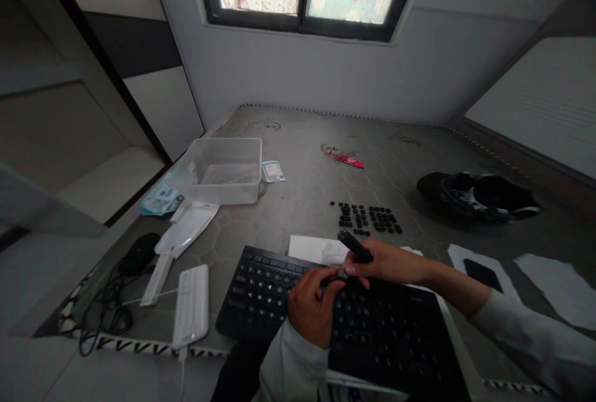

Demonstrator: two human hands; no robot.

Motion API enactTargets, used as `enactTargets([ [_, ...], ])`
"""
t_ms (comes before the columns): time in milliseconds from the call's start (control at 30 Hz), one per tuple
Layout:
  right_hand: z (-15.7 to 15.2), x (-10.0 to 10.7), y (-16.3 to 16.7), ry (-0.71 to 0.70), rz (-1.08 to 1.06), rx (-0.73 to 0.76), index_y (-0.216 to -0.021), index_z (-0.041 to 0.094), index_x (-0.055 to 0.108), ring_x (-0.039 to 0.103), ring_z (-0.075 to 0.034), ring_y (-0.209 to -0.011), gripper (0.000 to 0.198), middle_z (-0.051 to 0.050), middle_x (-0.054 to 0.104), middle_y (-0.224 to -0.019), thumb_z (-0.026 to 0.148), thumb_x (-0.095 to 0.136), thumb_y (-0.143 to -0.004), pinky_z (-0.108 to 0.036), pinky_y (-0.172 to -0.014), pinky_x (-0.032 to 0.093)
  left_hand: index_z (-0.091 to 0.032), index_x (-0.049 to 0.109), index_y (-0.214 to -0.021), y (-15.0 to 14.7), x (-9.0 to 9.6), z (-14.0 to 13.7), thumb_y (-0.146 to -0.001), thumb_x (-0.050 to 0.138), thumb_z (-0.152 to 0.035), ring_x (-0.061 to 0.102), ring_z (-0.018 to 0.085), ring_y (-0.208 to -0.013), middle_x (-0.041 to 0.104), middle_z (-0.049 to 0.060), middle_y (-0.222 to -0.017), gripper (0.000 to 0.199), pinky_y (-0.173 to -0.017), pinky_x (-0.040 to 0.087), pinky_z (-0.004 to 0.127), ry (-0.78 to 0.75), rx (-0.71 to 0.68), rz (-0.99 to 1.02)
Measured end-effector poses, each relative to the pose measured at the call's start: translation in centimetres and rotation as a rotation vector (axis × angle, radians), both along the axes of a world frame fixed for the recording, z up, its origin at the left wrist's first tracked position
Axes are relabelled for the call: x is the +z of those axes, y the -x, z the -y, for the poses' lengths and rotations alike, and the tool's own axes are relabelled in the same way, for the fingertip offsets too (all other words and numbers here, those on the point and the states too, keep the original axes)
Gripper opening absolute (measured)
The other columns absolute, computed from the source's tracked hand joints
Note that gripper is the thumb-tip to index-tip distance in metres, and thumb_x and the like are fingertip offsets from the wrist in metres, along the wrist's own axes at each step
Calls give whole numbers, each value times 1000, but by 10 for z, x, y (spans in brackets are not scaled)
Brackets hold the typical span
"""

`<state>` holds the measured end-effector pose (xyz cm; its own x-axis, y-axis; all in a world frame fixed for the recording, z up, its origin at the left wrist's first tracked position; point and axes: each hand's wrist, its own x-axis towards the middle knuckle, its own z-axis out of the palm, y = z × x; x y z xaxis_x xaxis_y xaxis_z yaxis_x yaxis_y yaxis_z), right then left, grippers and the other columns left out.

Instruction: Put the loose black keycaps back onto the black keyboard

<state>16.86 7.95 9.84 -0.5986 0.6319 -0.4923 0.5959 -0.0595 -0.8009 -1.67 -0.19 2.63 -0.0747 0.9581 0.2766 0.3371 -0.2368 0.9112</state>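
Cloth (298, 203), grey and patterned, spreads under a black keyboard (372, 327), which lies near the cloth's front edge with pale spots among its keys. Beyond the keyboard, to its left, stands a clear plastic bin (228, 194); beyond it to the right rests a dark cap-like item (493, 197), hollow side up. Over the middle of the keyboard, the left hand (313, 302) and right hand (377, 259) meet almost fingertip to fingertip. To the keyboard's left lies a slim white box (192, 302) with a cable, and farther left a dark mouse (139, 254). Well beyond the keyboard is a red packet (347, 158). Above the keyboard, the right fingers are curled around a black pen-like tool (356, 246); its working end is hidden. Just beyond the keyboard, loose keycaps (379, 219) sit in loose rows. Smallest, over the keyboard, is a dark piece (342, 274) pinched between the left thumb and forefinger.
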Motion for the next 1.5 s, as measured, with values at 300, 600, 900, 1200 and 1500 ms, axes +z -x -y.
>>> enactTargets([
  [300,9,-1,3,-179,37,-122,-90,25,73,63,-17,-78,34,-1,72,-82,57,63,-81,-32,-75,44,-23,74,-92,-2,-4,0,-85,67,-22,54,10,-54,73,-1,-81,9,-59,48,21,36,16,8],
  [600,25,-6,-5,-627,124,44,-103,34,71,68,-17,-92,22,0,74,-100,29,65,-83,-32,-81,49,-22,73,-90,-1,-4,0,-86,65,-23,55,10,-55,72,-1,-80,9,-58,47,21,49,5,-12],
  [900,20,-10,-11,-818,169,188,-110,31,67,69,-15,-85,36,-1,74,-98,12,59,-80,-29,-74,49,-24,75,-94,-4,-9,-1,-87,62,-17,59,10,-56,76,-1,-83,17,-61,51,20,42,0,-5],
  [1200,25,-5,-3,-763,300,196,-111,28,63,69,-21,-97,57,-1,72,-109,2,50,-63,-36,-81,50,-24,74,-94,-8,-15,-1,-87,61,-16,66,13,-66,77,-1,-86,17,-71,55,22,34,41,-9],
  [1500,9,-4,-6,-738,275,179,-107,29,65,69,-17,-93,41,0,73,-103,7,56,-73,-30,-80,48,-22,73,-102,-6,-5,-2,-88,58,-14,68,11,-63,78,1,-91,22,-64,56,20,21,40,-28],
])
